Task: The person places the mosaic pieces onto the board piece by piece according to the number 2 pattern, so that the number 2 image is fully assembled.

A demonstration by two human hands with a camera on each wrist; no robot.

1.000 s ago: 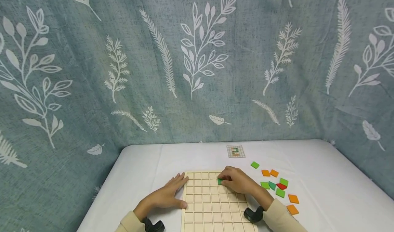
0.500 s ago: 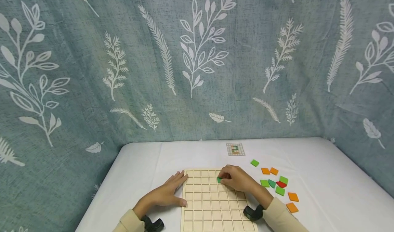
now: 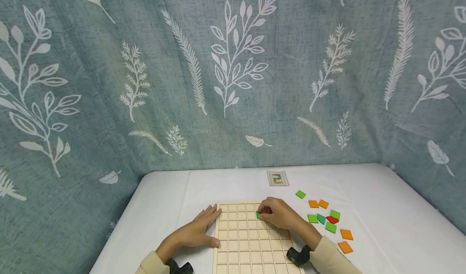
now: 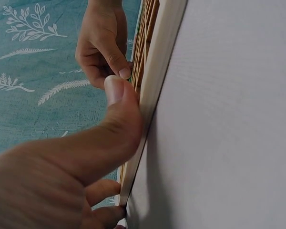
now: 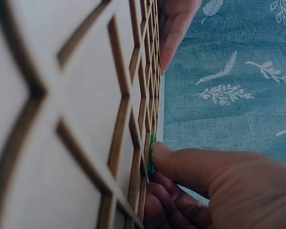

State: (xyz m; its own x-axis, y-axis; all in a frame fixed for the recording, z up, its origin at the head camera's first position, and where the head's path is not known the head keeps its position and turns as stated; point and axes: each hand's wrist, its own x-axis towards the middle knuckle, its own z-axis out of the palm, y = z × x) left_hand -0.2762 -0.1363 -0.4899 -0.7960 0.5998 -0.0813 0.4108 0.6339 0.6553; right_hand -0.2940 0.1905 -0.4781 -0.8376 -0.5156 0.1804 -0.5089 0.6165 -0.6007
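A pale wooden grid board [image 3: 244, 235] with raised cell walls lies on the white table. My left hand [image 3: 198, 228] rests along the board's left edge, fingers spread and straight, thumb at the rim. At the far right part of the board, my right hand [image 3: 278, 213] pinches a small dark green tile [image 3: 258, 215] between thumb and fingers. The right wrist view shows that green tile [image 5: 151, 153] standing in or right at a grid cell, the thumb tip against it. Its far side is hidden by the fingers.
Right of the board lie several loose tiles: orange squares [image 3: 346, 234], light green squares [image 3: 331, 227], a dark green quarter-round piece [image 3: 321, 219] and a red piece [image 3: 333, 220]. A small gridded picture card [image 3: 278, 178] lies behind the board. A patterned curtain [image 3: 233, 84] hangs beyond the table.
Both hands keep nearly the same place on the board, the right still pinching the green tile. The whole head view shifts slightly.
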